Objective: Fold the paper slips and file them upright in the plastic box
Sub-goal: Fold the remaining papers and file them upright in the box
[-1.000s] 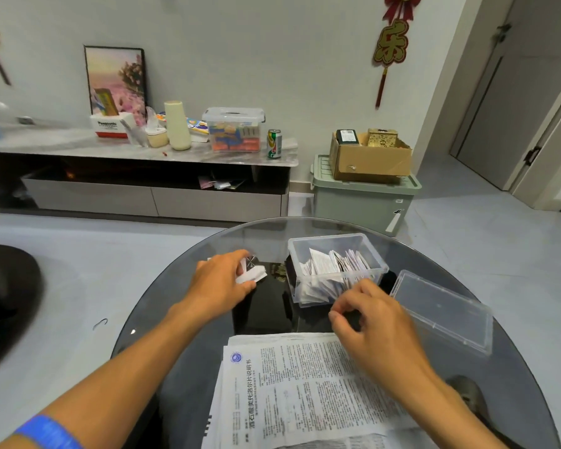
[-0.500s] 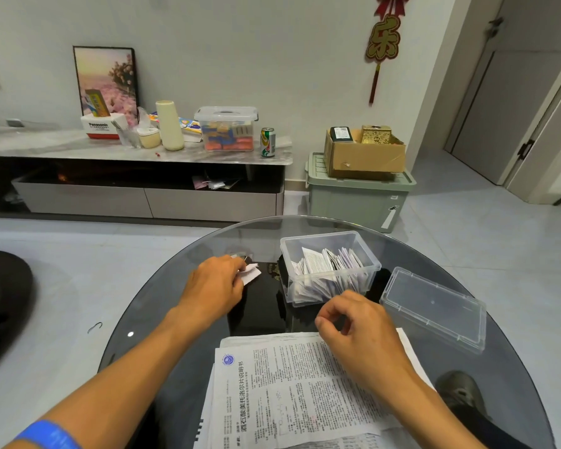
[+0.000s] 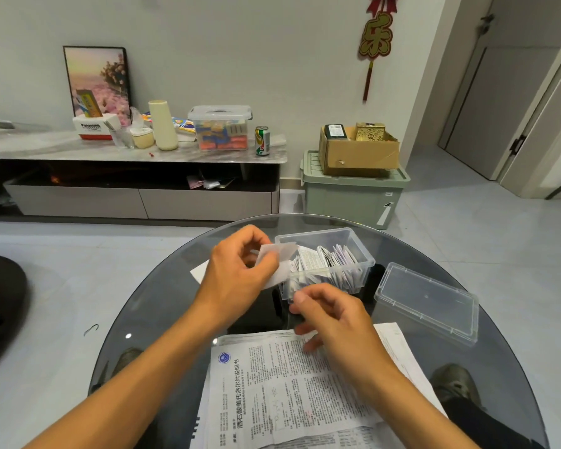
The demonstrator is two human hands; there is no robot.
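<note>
White slip [image 3: 280, 260] pinched in the left hand [image 3: 237, 277] lies at nine o'clock of the box [image 3: 324, 264]; right hand [image 3: 331, 315], loosely curled, holds nothing.

Even, soft indoor light, moderately bright; source not visible. Shadows faint and diffuse. Small bright specular spot on glass table [image 3: 162, 306] near left edge; dark glass mirrors hands faintly, shoes visible through it. Open shelf of TV cabinet [image 3: 136, 176] dim, detail lost. Wide-angle distortion: door frame [image 3: 538, 124] at right bows and leans, forearms stretch toward bottom corners. Left hand [image 3: 237, 270] and paper slip [image 3: 279, 260] slightly motion-blurred; printed sheets [image 3: 289, 393] near table's front edge sharp, headline readable.
</note>
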